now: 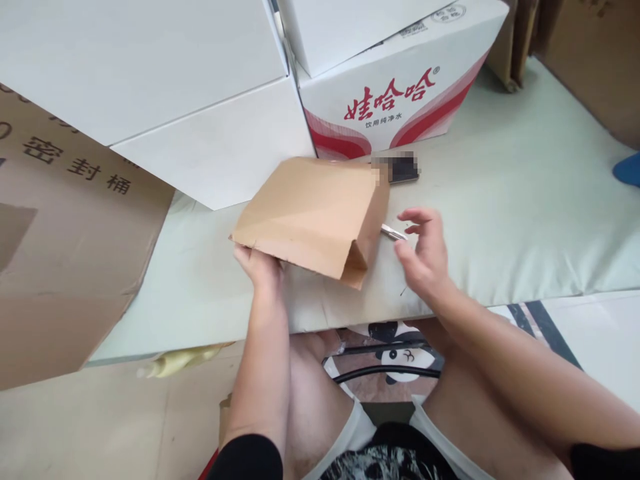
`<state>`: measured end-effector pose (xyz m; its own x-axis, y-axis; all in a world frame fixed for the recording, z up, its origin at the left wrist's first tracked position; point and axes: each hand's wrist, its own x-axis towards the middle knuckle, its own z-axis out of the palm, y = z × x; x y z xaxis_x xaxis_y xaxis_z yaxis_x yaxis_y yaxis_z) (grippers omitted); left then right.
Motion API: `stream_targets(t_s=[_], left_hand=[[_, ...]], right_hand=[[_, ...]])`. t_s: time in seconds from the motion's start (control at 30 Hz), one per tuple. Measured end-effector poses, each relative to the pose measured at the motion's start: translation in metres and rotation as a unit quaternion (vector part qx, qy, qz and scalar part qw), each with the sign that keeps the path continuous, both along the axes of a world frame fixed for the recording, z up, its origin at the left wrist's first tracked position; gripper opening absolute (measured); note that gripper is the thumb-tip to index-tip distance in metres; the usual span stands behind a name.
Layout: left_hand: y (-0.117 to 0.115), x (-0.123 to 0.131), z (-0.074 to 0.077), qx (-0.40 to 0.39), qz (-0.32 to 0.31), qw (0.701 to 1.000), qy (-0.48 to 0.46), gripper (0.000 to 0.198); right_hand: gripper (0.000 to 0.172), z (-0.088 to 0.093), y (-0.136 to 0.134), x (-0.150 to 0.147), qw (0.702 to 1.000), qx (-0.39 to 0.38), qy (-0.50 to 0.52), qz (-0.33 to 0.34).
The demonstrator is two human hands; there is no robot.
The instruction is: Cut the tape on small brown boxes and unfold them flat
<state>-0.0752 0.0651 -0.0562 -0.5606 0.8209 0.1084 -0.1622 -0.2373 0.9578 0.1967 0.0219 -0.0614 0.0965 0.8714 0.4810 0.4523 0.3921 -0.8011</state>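
Observation:
My left hand (259,265) grips the lower left corner of a brown paper bag (313,213) and holds it tilted above the pale green mat (525,220). The bag's folded bottom points toward my right hand (424,252), which hovers just to its right with the fingers spread and curled and nothing in them. A small metal object (393,233) lies on the mat between the bag and my right fingertips. A dark phone (403,167) rests on the mat just beyond the bag's top edge.
White cartons (165,87) stand at the back left, one with red lettering (395,80) behind the bag. A flattened brown cardboard box (60,253) leans at the left. A blue object (628,168) sits at the right edge. My knees are below the mat's front edge.

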Motion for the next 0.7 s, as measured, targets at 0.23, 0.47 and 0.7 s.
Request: stream_targets(t_s=[0.23,0.47,0.7], left_hand=[[-0.002,0.02,-0.01,0.04,-0.005,0.995,0.096,0.035],[-0.014,0.031,-0.007,0.02,-0.149,0.977,0.149,0.044],[-0.005,0.023,-0.013,0.03,-0.096,0.983,0.156,0.058]], right_hand=[[0.102,-0.004,0.002,-0.012,0.996,-0.047,-0.071,-0.003],[0.094,-0.014,0.025,0.028,0.983,-0.137,-0.008,-0.122],[0.07,-0.01,0.026,0.021,0.982,-0.13,-0.045,-0.129]])
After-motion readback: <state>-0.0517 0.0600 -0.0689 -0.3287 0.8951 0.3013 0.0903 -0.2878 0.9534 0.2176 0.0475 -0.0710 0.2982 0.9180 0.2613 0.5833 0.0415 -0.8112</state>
